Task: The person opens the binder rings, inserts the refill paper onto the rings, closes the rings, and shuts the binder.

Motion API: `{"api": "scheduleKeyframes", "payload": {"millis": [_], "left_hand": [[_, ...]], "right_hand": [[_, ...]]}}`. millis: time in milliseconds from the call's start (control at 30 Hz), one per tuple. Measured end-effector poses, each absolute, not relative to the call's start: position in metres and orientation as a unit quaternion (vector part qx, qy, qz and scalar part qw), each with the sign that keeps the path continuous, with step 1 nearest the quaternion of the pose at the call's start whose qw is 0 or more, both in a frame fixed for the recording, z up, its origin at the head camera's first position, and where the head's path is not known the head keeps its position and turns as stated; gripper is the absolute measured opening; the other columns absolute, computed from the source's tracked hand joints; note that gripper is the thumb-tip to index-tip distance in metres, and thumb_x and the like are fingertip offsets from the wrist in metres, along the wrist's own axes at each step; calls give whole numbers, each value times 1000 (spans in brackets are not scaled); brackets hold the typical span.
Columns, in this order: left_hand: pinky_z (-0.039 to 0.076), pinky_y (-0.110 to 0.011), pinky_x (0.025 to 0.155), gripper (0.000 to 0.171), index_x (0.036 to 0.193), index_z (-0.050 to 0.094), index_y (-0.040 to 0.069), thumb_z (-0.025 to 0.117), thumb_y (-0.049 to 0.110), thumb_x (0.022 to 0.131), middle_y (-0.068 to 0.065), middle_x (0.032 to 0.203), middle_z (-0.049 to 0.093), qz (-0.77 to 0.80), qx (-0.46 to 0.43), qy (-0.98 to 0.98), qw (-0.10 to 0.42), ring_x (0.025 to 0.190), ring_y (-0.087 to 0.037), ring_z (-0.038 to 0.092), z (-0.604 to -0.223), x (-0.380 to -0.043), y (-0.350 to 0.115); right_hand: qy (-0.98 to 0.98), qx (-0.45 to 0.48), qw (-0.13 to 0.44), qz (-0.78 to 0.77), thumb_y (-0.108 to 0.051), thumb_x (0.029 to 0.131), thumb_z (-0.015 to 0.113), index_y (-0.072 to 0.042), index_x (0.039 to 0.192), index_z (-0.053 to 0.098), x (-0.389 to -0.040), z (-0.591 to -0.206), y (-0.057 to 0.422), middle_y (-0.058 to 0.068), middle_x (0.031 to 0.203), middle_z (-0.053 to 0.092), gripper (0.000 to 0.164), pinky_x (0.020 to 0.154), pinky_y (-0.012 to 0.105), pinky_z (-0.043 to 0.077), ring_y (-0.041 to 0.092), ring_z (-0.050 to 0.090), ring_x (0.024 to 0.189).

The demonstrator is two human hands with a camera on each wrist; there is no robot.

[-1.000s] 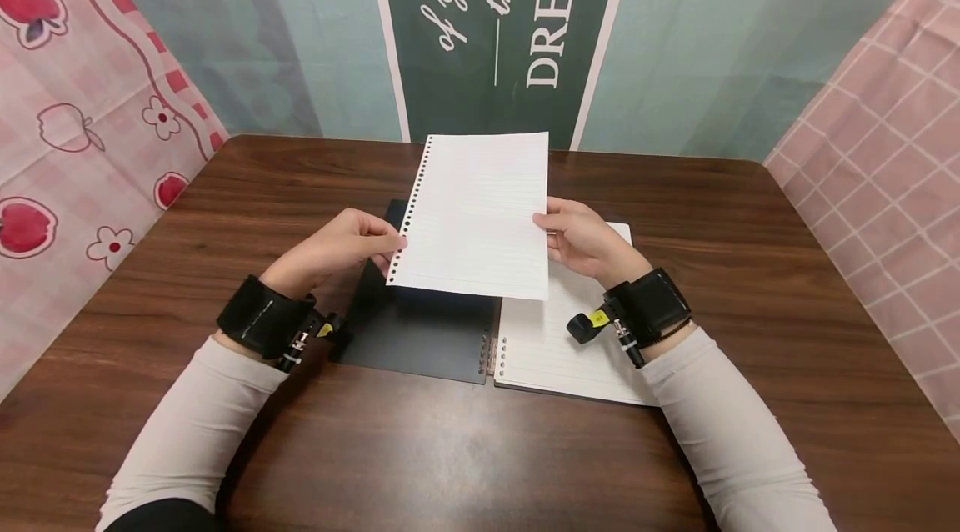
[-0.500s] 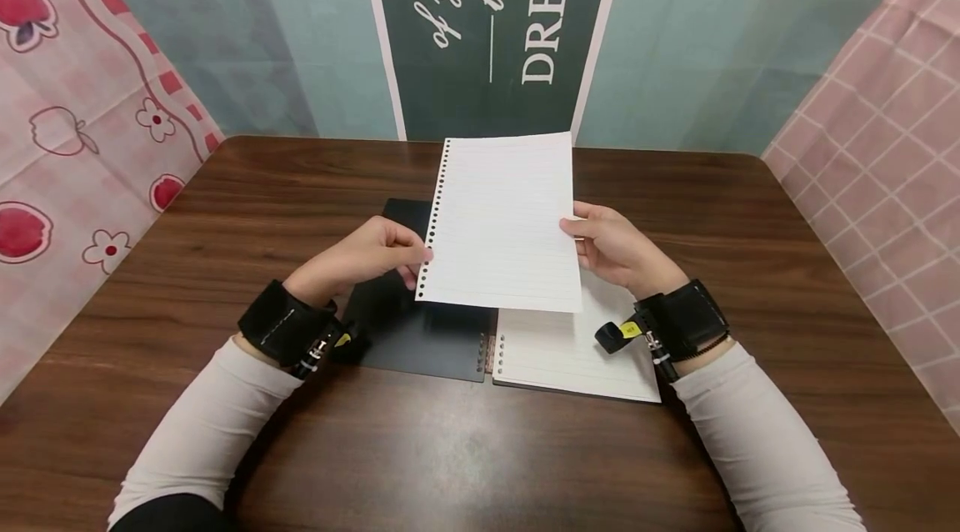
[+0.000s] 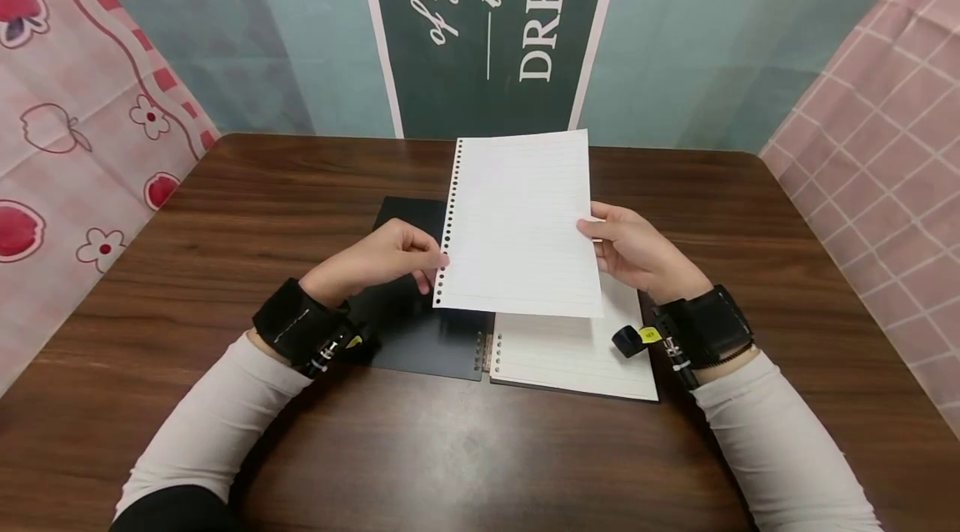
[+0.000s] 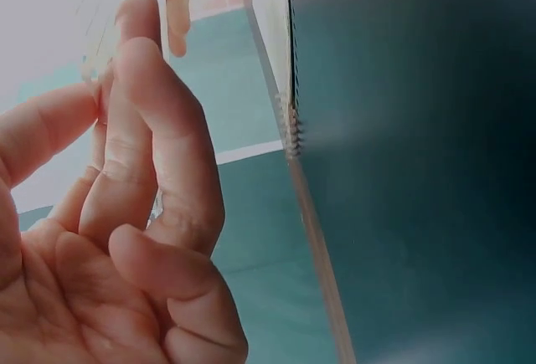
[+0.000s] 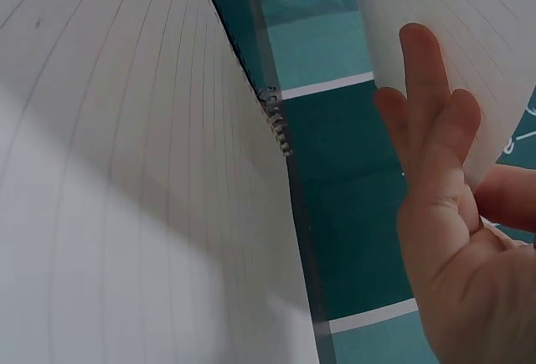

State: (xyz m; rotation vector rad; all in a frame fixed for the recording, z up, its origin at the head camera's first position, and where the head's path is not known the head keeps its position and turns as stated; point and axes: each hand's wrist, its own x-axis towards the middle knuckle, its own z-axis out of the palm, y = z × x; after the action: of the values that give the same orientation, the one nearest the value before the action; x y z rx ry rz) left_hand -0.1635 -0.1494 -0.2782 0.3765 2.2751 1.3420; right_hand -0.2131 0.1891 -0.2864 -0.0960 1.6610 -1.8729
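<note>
One sheet [image 3: 521, 223] we pinch above the open ntbk [image 3: 555, 358], L hand [image 3: 390, 259] at holed edge [image 3: 450, 215], R hand [image 3: 639, 252] opp., long axis pointing away from us

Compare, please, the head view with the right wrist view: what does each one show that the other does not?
Only the head view: the left hand pinching the loose sheet at its punched edge, and both white sleeves.

Only the right wrist view: the sheet's rear face, with fingers of the right hand overlapping it.

Both: the right hand holding the loose sheet, the notebook's ruled page and its binding rings.
</note>
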Motion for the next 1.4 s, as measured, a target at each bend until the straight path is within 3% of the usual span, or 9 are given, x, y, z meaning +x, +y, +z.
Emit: {"api": "scheduleKeyframes", "payload": {"millis": [233,400,733,1067,1400], "left_hand": [[56,-43,79,27,80,72,4,59,18,99,-7,69,69,488,160,821,248,69,-23,66,-278,-163,-141],[49,-37,73,32,74,67,1,60,20,99,-4,59,61,479,173,823,251,64,-21,59,-279,-162,-136],[43,-34,69,33,72,64,0,62,21,98,-3,57,58,479,186,817,261,61,-20,56,-281,-159,-126],[42,-31,64,32,77,65,-7,63,17,98,-1,55,56,485,193,807,276,65,-42,55,-287,-156,-116],[38,-26,58,30,77,67,-5,64,17,97,0,54,56,477,206,804,291,56,-26,53,-293,-153,-111]], "right_hand": [[635,-36,316,-704,-13,106,44,-5,156,19,-210,-284,199,-5,105,72,57,78,23,58,8,72,89],[643,-44,319,-695,-14,106,45,-4,157,17,-206,-284,207,-6,109,70,59,81,23,57,7,71,94],[657,-56,317,-682,-18,106,47,-4,152,23,-198,-288,220,-6,110,69,54,81,24,58,8,71,93],[659,-71,327,-674,-21,106,47,-4,154,17,-192,-292,232,-4,113,69,59,82,27,58,10,71,97],[658,-80,333,-670,-20,106,47,1,154,13,-184,-293,240,-2,109,73,63,81,27,58,10,73,94]]}}
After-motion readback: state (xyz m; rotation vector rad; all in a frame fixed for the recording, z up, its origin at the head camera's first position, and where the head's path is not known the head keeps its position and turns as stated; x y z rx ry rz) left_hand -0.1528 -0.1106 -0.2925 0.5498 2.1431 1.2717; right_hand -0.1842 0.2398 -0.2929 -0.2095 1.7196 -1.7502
